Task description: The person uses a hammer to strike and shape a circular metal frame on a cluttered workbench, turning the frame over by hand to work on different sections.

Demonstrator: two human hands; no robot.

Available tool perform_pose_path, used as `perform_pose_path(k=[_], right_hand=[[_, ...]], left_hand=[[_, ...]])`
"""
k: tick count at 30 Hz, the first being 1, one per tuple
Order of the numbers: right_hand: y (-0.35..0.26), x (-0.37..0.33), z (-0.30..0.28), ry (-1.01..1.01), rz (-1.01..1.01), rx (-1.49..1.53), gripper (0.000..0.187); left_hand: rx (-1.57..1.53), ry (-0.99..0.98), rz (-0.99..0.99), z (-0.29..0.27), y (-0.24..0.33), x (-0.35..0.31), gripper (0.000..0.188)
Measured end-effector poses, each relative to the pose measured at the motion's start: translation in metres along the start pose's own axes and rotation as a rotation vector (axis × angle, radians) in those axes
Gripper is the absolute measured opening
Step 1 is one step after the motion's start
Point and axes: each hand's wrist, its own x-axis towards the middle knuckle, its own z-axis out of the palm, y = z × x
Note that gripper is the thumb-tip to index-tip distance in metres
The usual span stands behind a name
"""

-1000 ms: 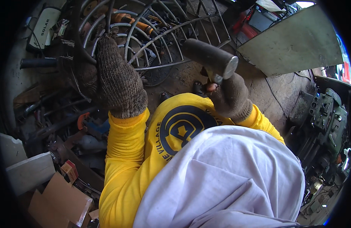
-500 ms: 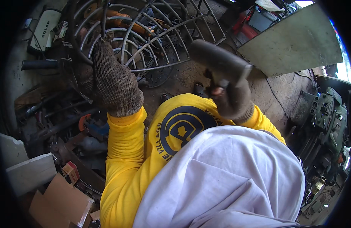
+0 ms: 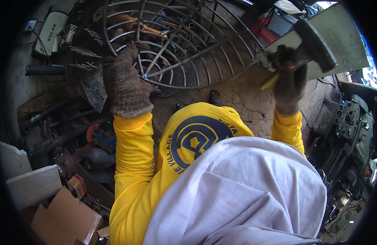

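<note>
My left hand (image 3: 130,83), in a brown knitted glove, is closed round the near left edge of a curved frame (image 3: 146,76) of bent metal rods. The frame fans out above my knees and reaches to the right. A gloved right hand (image 3: 291,83), mine, grips a hammer (image 3: 317,45), held up to the right of the frame and apart from it. The hammer's thick metal head points up and right. Part of its yellow handle shows below my fingers.
An orange power tool (image 3: 141,28) lies beyond the rods. A pale metal sheet (image 3: 347,36) leans at the far right, above a green machine (image 3: 353,126). Metal scraps crowd the left, with an open cardboard box (image 3: 68,216) and a dark cylindrical handle (image 3: 45,70).
My right hand has swung the hammer right, away from the frame. The frame and my left hand have shifted somewhat right, uncovering a rusty metal piece and several thin rods at the left.
</note>
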Motion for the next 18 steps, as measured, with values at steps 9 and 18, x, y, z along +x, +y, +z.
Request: perform_pose_path(k=[9, 18], right_hand=[[0.009, 0.010, -0.014, 0.004, 0.088, 0.203, 0.040], [-0.001, 0.028, 0.001, 0.336, 0.508, -0.014, 0.031]], left_hand=[[-1.650, -0.638, -0.841, 0.055, 0.031, 0.011, 0.023], [-0.799, -0.288, 0.177, 0.088, 0.005, -0.013, 0.044]])
